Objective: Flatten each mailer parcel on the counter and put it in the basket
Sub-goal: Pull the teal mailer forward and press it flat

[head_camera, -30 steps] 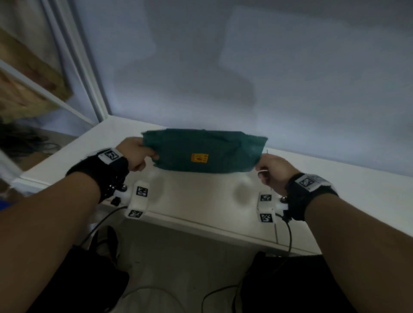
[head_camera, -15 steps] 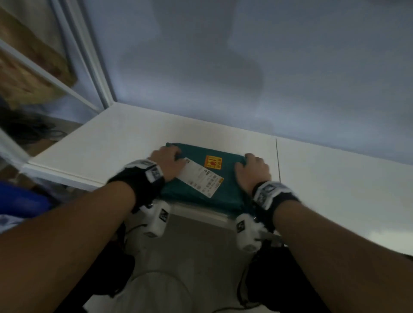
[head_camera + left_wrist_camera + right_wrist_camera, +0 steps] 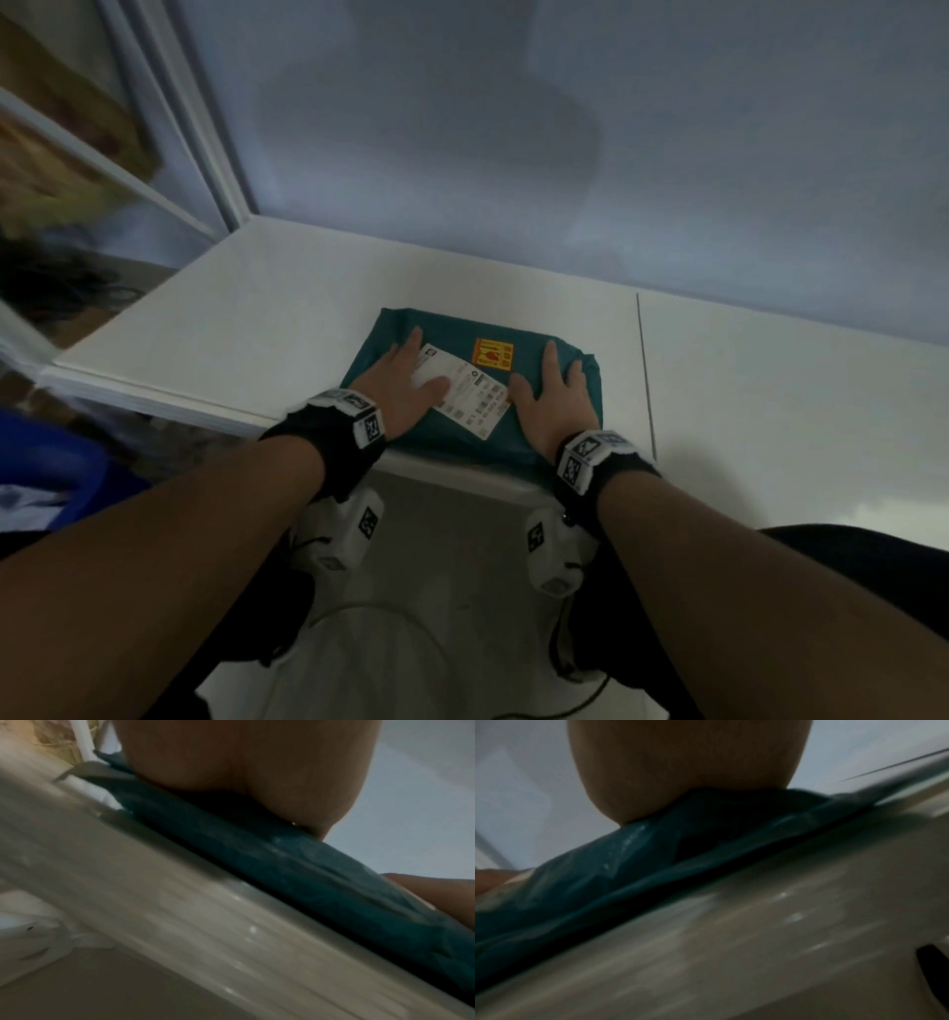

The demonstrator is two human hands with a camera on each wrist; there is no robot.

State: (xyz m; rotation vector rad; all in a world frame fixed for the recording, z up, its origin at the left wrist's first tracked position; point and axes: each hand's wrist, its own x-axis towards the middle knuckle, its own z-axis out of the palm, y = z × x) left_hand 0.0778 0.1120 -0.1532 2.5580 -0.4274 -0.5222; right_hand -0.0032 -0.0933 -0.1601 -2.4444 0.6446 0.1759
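A teal mailer parcel (image 3: 464, 429) with a white shipping label (image 3: 470, 393) and an orange sticker (image 3: 492, 353) lies at the front edge of the white counter (image 3: 246, 334). My left hand (image 3: 398, 383) presses flat on its left half, fingers straight, thumb on the label. My right hand (image 3: 554, 395) presses flat on its right half. In the left wrist view the heel of my left hand (image 3: 246, 760) sits on the teal parcel (image 3: 295, 866). The right wrist view shows my right hand's heel (image 3: 687, 764) on the crumpled parcel (image 3: 618, 862). No basket shows clearly.
A wall rises behind the counter, and a seam (image 3: 644, 375) runs across the counter to the right of the parcel. A white shelf frame (image 3: 169, 118) stands at the left. Something blue (image 3: 56, 462) sits low at the left, below the counter. Cables lie on the floor (image 3: 411, 616).
A second ago both hands held the parcel up by its ends; then it came down at the counter's front edge. Now the curled fingers have spread flat on it.
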